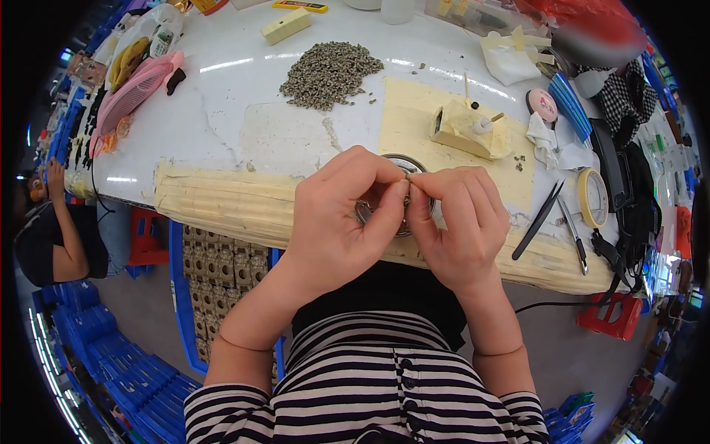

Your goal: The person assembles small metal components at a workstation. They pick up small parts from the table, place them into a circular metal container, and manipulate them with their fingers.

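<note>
My left hand (336, 214) and my right hand (466, 218) meet at the fingertips near the table's front edge. Thumb and forefinger of each are pinched together, and whatever tiny thing lies between them is too small to make out. Just under the fingers sits a round, shiny metal dish (404, 158), mostly covered by both hands. Beyond them, a heap of small metal parts (330, 75) lies on the white table. A block wrapped in cream tape (464, 132), with a white nozzle on top, stands to the far right of my hands.
On the right lie black tweezers (538, 220), a slim pen-like tool (573, 235) and a tape roll (592, 197). At the left is a pink handheld fan (135, 103). A blue crate of metal parts (177, 296) stands below the table. Another person's arm (65, 222) shows far left.
</note>
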Action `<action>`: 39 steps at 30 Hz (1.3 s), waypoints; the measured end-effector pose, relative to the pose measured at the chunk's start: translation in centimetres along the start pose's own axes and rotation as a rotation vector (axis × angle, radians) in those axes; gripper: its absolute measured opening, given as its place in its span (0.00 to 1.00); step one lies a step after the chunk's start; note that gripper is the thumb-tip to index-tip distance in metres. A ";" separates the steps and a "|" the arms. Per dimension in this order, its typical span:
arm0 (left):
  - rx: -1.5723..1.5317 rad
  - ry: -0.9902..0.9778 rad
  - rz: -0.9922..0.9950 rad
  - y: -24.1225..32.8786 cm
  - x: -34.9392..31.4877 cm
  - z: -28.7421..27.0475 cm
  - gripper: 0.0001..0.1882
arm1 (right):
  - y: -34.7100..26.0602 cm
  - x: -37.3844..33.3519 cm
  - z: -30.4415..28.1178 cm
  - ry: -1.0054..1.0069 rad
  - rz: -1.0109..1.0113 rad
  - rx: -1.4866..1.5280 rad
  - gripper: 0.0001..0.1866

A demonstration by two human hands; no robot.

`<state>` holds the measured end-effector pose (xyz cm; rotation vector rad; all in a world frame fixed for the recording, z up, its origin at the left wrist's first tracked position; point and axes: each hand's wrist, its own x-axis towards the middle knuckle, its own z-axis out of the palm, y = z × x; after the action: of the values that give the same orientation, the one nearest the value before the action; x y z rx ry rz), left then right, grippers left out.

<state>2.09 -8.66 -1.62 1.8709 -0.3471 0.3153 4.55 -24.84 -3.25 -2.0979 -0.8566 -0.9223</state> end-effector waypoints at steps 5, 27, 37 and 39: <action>-0.377 -0.054 -0.280 -0.1 0.0 -0.5 0.03 | 0.3 0.0 0.1 0.021 -0.028 0.027 0.13; -0.740 -0.256 -0.553 -0.3 0.9 -1.9 0.07 | 0.5 0.0 -0.1 0.018 -0.113 0.022 0.17; -0.418 0.000 -0.349 0.9 -0.1 -0.2 0.03 | 0.3 0.0 -0.1 0.067 -0.096 -0.017 0.15; -0.330 0.008 -0.291 0.8 -0.5 -0.1 0.05 | 0.4 0.0 -0.1 0.063 -0.088 -0.011 0.15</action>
<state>1.37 -8.73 -1.09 1.5669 -0.1085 0.0618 4.81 -25.08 -3.34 -2.0431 -0.9186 -1.0355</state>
